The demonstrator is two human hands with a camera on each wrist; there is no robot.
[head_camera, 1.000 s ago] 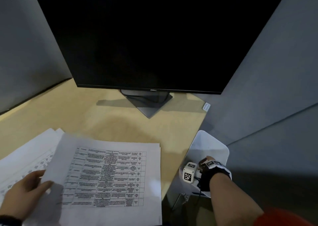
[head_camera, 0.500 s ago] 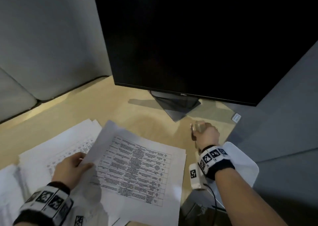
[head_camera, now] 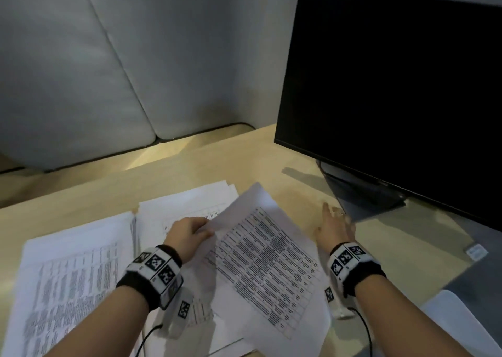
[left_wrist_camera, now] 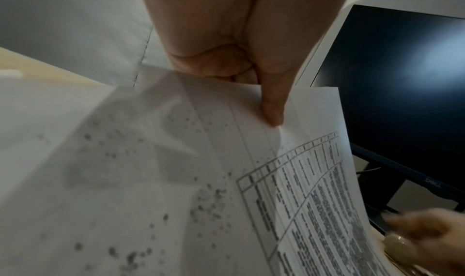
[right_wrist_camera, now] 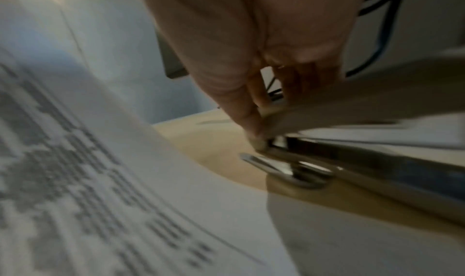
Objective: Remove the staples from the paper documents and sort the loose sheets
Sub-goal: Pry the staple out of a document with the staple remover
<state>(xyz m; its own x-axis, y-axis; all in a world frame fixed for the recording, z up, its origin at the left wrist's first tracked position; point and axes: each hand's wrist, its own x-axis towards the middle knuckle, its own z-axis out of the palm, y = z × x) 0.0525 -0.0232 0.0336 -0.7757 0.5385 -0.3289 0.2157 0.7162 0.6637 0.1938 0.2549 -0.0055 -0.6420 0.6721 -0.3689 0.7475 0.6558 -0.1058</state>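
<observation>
A printed sheet with a table [head_camera: 266, 261] lies tilted over other papers. My left hand [head_camera: 190, 233] pinches its left edge, the thumb [left_wrist_camera: 273, 113] on top of the sheet [left_wrist_camera: 314, 181]. My right hand [head_camera: 332, 216] is stretched out low over the desk beside the monitor stand. It holds a beige and metal staple remover [right_wrist_camera: 289, 167] between thumb and fingers, down at the desk top. The remover [left_wrist_camera: 400, 246] also shows at the sheet's right edge. No staple is visible.
Two more paper stacks lie on the wooden desk [head_camera: 244, 166], one at the left [head_camera: 76, 275] and one behind my left hand [head_camera: 184, 204]. A black monitor [head_camera: 394, 98] on its stand [head_camera: 361, 196] fills the right. A white bin [head_camera: 456, 316] sits off the desk's right edge.
My right hand rose from the white bin beside the desk, carrying the staple remover, and came down by the monitor stand. My left hand kept its hold on the sheet. The view swung left.
</observation>
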